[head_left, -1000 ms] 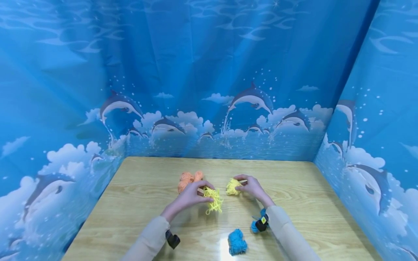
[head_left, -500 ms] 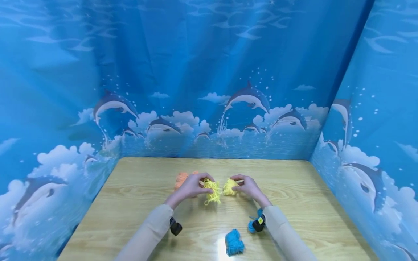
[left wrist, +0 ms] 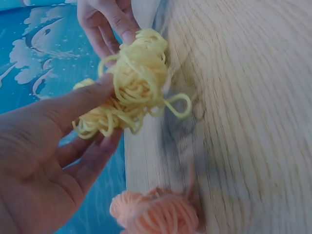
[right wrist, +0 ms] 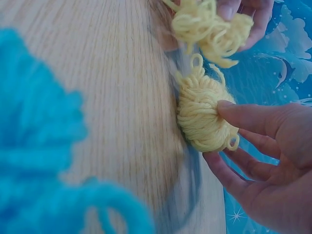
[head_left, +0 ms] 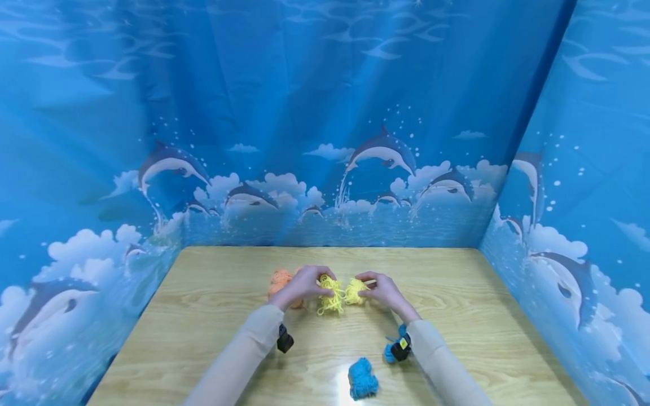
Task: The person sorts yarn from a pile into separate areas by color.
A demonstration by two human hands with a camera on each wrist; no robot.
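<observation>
Between thumb and fingers my left hand (head_left: 304, 283) pinches a loose, loopy bundle of yellow yarn (left wrist: 134, 83), with strands sticking out at its edges. Facing it from the right, my right hand (head_left: 385, 290) holds a rounder, neater ball of yellow yarn (right wrist: 207, 112), thumb on one side and fingers on the other. In the head view the two yellow pieces are side by side, and their edges seem to meet. Orange yarn balls (head_left: 280, 281) lie behind my left hand, partly covered by it.
A blue yarn bundle (head_left: 363, 379) lies near the front of the wooden table (head_left: 213, 316). More blue yarn (head_left: 390, 352) sits under my right wrist, partly hidden by the wrist camera. A blue dolphin-print curtain (head_left: 284, 141) stands behind and at the sides.
My left hand has moved slightly up the view with its yellow bundle, and the gap between the two yellow pieces has closed. More of the orange balls is now covered by that hand.
</observation>
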